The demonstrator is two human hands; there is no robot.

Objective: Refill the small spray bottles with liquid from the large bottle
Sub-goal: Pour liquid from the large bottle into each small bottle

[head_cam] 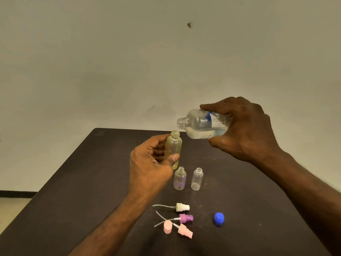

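Note:
My left hand (149, 163) grips a small yellowish spray bottle (173, 145) upright above the table, its neck uncapped. My right hand (245, 130) holds the large clear bottle (201, 124) tipped on its side, with its open mouth just above and right of the small bottle's neck. Liquid lies along the large bottle's lower side. Two more small uncapped bottles stand on the table below: a purple-tinted one (180, 179) and a clear one (197, 179).
Near the front of the dark table (92, 172) lie three spray heads with tubes: white (181, 207), purple (186, 218) and pink (185, 230). A pink cap (167, 226) and the blue cap (219, 218) lie beside them. A pale wall rises behind the table.

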